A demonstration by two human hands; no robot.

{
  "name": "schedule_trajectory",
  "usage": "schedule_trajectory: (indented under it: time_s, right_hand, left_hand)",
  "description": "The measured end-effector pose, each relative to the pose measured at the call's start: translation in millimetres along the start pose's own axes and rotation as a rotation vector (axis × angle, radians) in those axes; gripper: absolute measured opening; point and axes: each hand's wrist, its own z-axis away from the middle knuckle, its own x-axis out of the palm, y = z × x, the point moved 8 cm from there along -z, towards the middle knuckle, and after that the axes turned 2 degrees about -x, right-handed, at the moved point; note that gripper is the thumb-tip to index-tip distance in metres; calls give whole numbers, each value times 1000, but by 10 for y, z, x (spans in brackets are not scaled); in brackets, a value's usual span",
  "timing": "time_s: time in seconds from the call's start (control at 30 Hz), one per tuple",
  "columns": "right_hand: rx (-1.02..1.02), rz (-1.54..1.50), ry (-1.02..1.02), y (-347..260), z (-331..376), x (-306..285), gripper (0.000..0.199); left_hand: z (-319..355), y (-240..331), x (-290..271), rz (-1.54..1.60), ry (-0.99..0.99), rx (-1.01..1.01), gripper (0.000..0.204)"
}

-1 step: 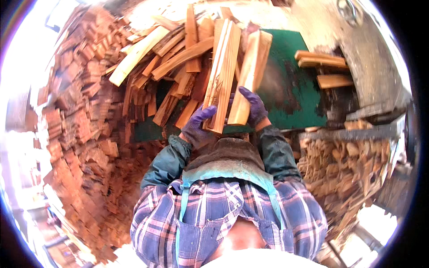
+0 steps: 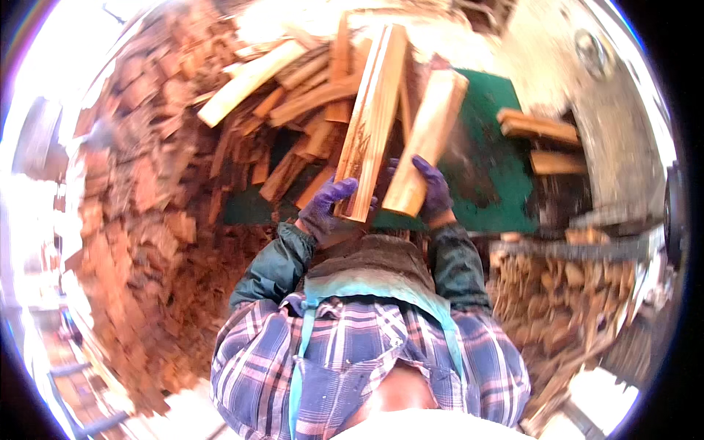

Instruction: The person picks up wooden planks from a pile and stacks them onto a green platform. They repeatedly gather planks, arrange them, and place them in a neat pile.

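My left hand [image 2: 325, 207], in a purple glove, is closed round the near end of a long split piece of firewood [image 2: 375, 125] with bark streaks along its left face. In my right hand [image 2: 434, 192], gloved the same way, is a second, paler piece of firewood [image 2: 429, 139], gripped near its lower end. Both pieces point away from me and lean slightly right, with a gap between them. Under them lies a green work surface [image 2: 499, 139] with dark worn patches. The fingers beneath the wood are mostly hidden.
A heap of split wood [image 2: 315, 88] covers the left part of the green surface. Stacked wood [image 2: 139, 183] rises along my left side. More firewood sticks [image 2: 539, 128] lie at the right, by a pale board [image 2: 616, 147]. Another stack [image 2: 565, 286] stands to my near right.
The two pieces have moved apart at their far ends, the right one tilting further right. My right hand has shifted a little right, and the whole view has swung slightly.
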Motion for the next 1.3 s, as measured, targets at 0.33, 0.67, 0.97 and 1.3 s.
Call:
schedule_trajectory:
  time_s: [0.33, 0.67, 0.97, 1.3]
  right_hand:
    - [174, -177, -423, 434, -175, 631, 66]
    - [114, -94, -361, 990, -384, 494, 53]
    - [113, -442, -219, 1046, 60, 543, 46]
    - [-413, -563, 161, 367, 1123, -401, 50]
  left_hand:
    - [1203, 1507, -415, -59, -50, 625, 52]
    - [3450, 4361, -1004, -785, 789, 1039, 45]
    - [1578, 2104, -857, -464, 75, 347, 50]
    - [-199, -337, -37, -1132, -689, -84, 74]
